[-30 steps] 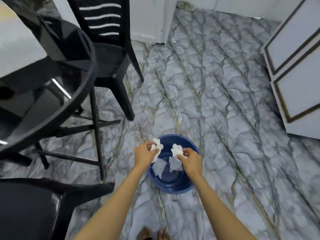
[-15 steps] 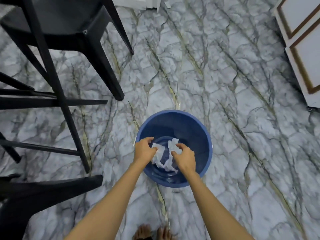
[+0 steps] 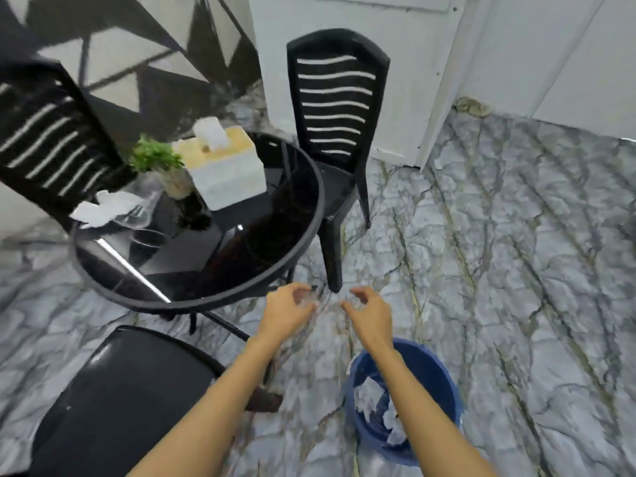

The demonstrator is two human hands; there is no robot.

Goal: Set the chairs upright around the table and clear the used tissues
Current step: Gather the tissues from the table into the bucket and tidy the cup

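Note:
My left hand (image 3: 287,313) and my right hand (image 3: 370,313) hover empty with fingers apart above the floor, just past the rim of the round black glass table (image 3: 296,256). A blue bucket (image 3: 437,376) stands on the floor under my right forearm and holds white crumpled tissues (image 3: 370,395). Another crumpled tissue (image 3: 103,208) lies on the table's far left side. Three black chairs stand upright around the table: one behind it (image 3: 339,108), one at the left (image 3: 44,139), and one near me, of which the seat (image 3: 120,390) shows.
On the table are a white tissue box (image 3: 227,173), a small green plant (image 3: 155,156) and clear glassware (image 3: 137,218). A white wall panel (image 3: 378,22) stands behind the far chair. Marble-patterned floor (image 3: 516,253) spreads to the right.
Both hands let go of the tissues in the bucket and rose out of it, empty. The view lifted from the bucket to the table and chairs.

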